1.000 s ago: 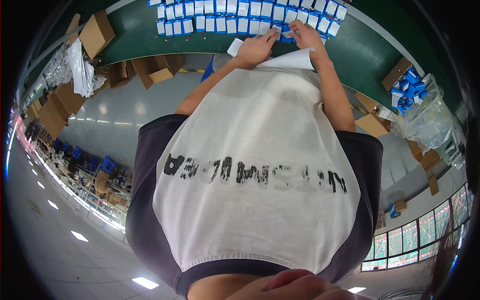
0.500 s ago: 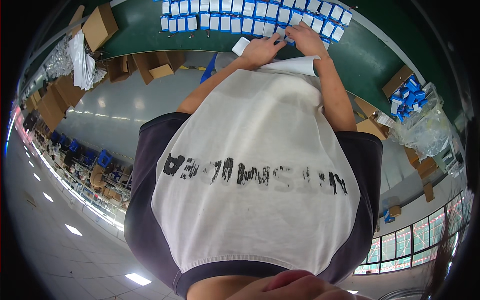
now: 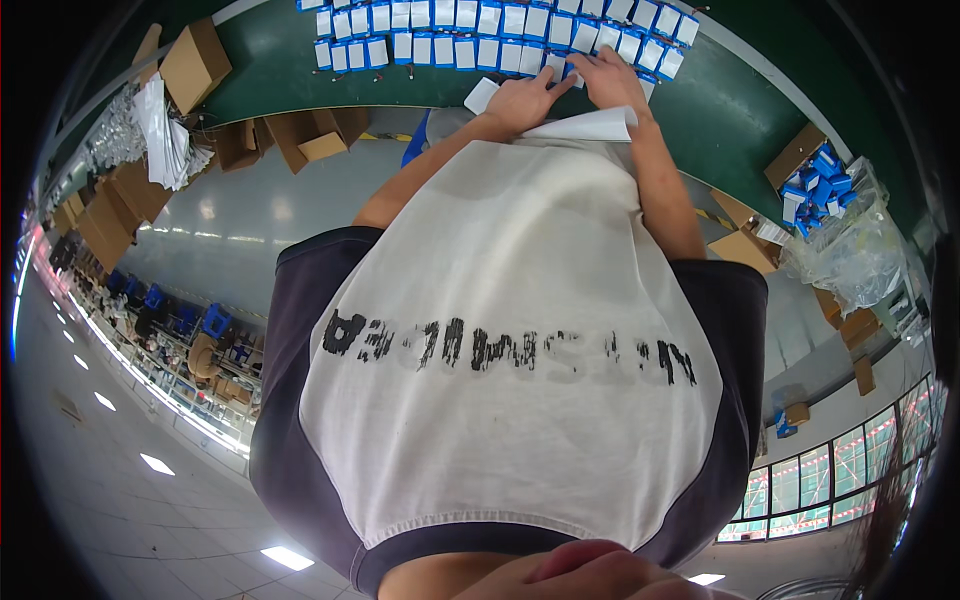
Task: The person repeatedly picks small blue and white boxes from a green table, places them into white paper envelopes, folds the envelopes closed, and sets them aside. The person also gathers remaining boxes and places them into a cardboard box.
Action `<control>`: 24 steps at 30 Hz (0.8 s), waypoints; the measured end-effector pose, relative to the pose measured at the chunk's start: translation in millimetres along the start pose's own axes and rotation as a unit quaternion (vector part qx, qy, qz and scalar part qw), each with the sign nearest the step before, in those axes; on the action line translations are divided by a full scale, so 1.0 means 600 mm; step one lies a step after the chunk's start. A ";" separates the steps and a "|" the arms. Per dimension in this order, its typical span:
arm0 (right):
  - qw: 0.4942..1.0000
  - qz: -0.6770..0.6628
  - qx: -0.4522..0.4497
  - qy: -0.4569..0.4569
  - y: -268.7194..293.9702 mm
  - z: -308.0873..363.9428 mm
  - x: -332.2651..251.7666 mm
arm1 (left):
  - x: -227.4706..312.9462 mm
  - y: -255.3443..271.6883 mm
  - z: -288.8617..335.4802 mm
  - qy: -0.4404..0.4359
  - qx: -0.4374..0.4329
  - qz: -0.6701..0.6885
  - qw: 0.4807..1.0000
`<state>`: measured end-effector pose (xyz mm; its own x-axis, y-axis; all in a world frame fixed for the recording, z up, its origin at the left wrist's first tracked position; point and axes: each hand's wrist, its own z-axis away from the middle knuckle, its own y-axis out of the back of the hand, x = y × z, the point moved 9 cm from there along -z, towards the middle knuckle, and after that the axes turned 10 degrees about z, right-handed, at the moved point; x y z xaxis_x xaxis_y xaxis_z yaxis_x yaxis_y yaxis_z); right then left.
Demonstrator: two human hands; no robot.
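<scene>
Hands, left hand [image 3: 522, 97] and right hand [image 3: 610, 77], rest on blue-and-white boxes [image 3: 480, 38] on green surface [image 3: 720, 110]; fingers' grip unclear.

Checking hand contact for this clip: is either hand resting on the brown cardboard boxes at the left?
No, the left hand and right hand touch the blue-and-white packs, apart from the cardboard boxes.

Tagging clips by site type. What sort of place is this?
Probably a factory packing line. Rows of small blue-and-white boxes lie on a long green worktable, both hands at them: left hand, right hand. Open cardboard cartons and clear plastic bags sit around.
</scene>
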<state>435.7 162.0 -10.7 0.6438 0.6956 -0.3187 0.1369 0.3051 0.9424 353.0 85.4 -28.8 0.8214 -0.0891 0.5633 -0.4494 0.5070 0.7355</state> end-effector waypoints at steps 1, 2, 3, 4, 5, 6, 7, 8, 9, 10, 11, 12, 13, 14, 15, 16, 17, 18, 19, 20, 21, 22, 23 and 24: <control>0.999 -0.019 0.035 -0.036 0.012 0.008 0.006 | -0.001 0.005 0.001 0.006 0.002 0.008 1.000; 0.994 -0.038 0.069 -0.073 0.017 0.021 0.014 | -0.004 0.007 -0.001 0.013 -0.009 0.006 1.000; 0.986 -0.051 0.102 -0.122 0.033 0.044 0.026 | -0.001 0.007 -0.008 0.005 -0.027 0.008 1.000; 0.970 -0.109 0.131 -0.170 0.069 0.049 0.042 | -0.003 0.004 -0.009 0.006 -0.042 0.006 0.999; 0.979 -0.111 0.112 -0.130 0.067 0.041 0.041 | -0.006 0.008 -0.009 0.009 -0.036 0.010 0.999; 0.985 -0.111 0.093 -0.093 0.063 0.041 0.044 | -0.005 0.009 -0.010 0.009 -0.030 0.015 0.999; 0.990 -0.110 0.074 -0.056 0.053 0.039 0.042 | -0.003 0.010 -0.010 0.009 -0.025 0.019 0.999; 0.993 -0.095 0.068 -0.011 0.036 0.037 0.023 | -0.002 0.009 -0.002 0.006 -0.024 0.016 1.000; 0.992 -0.099 0.075 -0.004 0.020 0.041 0.022 | -0.001 0.011 0.002 -0.004 -0.021 0.013 1.000; 0.991 -0.105 0.083 0.008 0.005 0.041 0.014 | -0.002 0.016 0.005 -0.009 -0.017 0.009 1.000; 0.989 -0.111 0.090 0.021 -0.007 0.042 0.012 | -0.003 0.026 0.003 -0.013 0.012 0.016 1.000; 0.993 -0.097 0.062 -0.006 -0.015 0.042 0.008 | -0.007 0.032 0.015 -0.009 0.036 0.024 0.999; 0.991 -0.105 0.077 -0.015 -0.015 0.044 0.009 | -0.012 0.038 0.025 -0.004 0.059 0.032 0.998; 0.989 -0.114 0.093 -0.025 -0.016 0.046 0.012 | -0.019 0.045 0.030 0.002 0.081 0.033 0.996; 0.986 -0.118 0.111 -0.031 -0.004 0.039 0.015 | -0.028 0.050 0.033 0.017 0.094 0.037 0.995; 0.983 -0.128 0.124 -0.040 0.004 0.034 0.010 | -0.038 0.056 0.037 0.034 0.107 0.042 0.993; 0.984 -0.135 0.106 -0.051 0.002 0.024 0.004 | -0.048 0.061 0.042 0.050 0.120 0.046 0.990; 0.984 -0.142 0.087 -0.063 0.005 0.013 -0.005 | -0.052 0.068 0.046 0.063 0.125 0.045 0.989; 0.984 -0.150 0.065 -0.079 0.006 0.005 -0.015 | -0.054 0.069 0.051 0.064 0.136 0.044 0.988; 0.981 -0.161 0.046 -0.093 0.008 -0.010 -0.024 | -0.058 0.068 0.053 0.065 0.148 0.043 0.986; 0.985 -0.133 0.045 -0.096 0.004 -0.019 -0.031 | -0.065 0.072 0.050 0.065 0.163 0.039 0.984; 0.989 -0.104 0.043 -0.098 -0.003 -0.028 -0.034 | -0.067 0.068 0.050 0.056 0.161 0.032 0.985; 0.991 -0.076 0.041 -0.099 -0.010 -0.034 -0.034 | -0.067 0.060 0.050 0.049 0.150 0.034 0.987; 0.994 -0.053 0.039 -0.085 -0.010 -0.036 -0.040 | -0.065 0.056 0.055 0.046 0.138 0.035 0.989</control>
<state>403.5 157.5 -10.9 0.7402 0.5396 -0.4011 0.2645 0.3148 0.9115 294.2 77.8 -13.6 0.8073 0.0220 0.5897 -0.5749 0.2551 0.7775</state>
